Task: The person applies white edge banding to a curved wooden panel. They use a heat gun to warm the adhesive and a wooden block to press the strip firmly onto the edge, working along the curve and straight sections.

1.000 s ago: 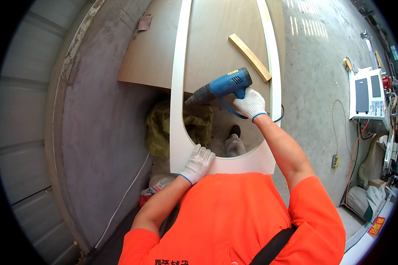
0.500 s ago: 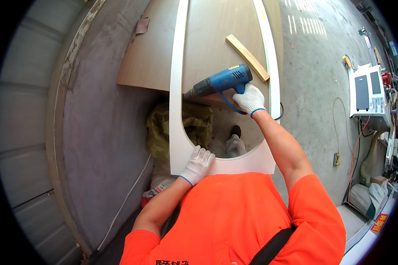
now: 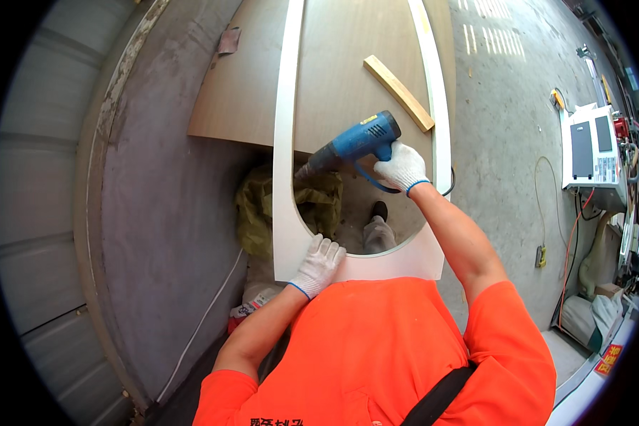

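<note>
My right hand (image 3: 402, 167), in a white knit glove, is closed round the handle of a blue heat gun (image 3: 361, 137). The gun's dark nozzle points left and down, at the inner edge of a white frame-shaped panel (image 3: 284, 142). This panel has a long opening with a rounded near end, and that end lies against my front. At its near left curve my gloved left hand (image 3: 320, 266) holds the panel, fingertips at the inner edge. Whether they curl under it I cannot see. A blue cable loops from the gun beneath my right hand.
Beneath the white panel lies a large brown board (image 3: 241, 92) carrying a wood strip (image 3: 399, 93) and a small reddish-brown patch (image 3: 228, 41). A crumpled olive sack (image 3: 254, 206) is below at left. At the right stands a white machine (image 3: 591, 145) with cables on the concrete floor (image 3: 500, 177).
The heat gun has tilted and its nozzle has slid nearer to me along the panel's left inner edge. My right hand has shifted slightly toward me; my left hand stays put.
</note>
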Available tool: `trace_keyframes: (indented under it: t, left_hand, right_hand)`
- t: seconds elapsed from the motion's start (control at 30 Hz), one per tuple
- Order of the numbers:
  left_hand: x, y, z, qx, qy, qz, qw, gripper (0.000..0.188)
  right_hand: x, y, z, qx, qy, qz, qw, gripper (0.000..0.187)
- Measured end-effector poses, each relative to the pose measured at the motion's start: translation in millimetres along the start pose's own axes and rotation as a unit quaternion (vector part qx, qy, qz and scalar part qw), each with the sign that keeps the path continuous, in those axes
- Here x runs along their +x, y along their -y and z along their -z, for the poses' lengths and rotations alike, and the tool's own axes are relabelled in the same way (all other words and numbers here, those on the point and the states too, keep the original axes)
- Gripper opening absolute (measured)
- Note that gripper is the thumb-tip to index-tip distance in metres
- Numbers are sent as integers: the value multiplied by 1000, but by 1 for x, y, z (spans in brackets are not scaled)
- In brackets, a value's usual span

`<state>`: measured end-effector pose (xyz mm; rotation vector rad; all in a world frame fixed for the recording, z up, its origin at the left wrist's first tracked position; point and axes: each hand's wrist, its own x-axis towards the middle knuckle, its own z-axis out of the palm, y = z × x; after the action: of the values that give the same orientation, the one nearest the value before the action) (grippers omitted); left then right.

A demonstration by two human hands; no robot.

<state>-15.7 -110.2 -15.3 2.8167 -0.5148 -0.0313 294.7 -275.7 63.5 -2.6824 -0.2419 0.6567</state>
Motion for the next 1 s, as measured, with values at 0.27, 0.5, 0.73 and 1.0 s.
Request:
trace_keyframes:
  t: [0.27, 0.5, 0.73, 1.0]
  left_hand:
    - [2, -1, 2, 2, -4, -4, 1000, 29]
    - [2, -2, 5, 0, -24, -4, 1000, 27]
    - [6, -1, 9, -8, -19, -7, 1000, 24]
    - [6, -1, 3, -20, -35, 3, 999, 22]
  right_hand:
    - [10, -2, 0, 11, -59, 11, 998, 50]
    - [-10, 1, 14, -37, 25, 50, 998, 49]
    - [1, -5, 9, 36, -36, 10, 999, 63]
    - [23, -17, 46, -5, -79, 97, 992, 58]
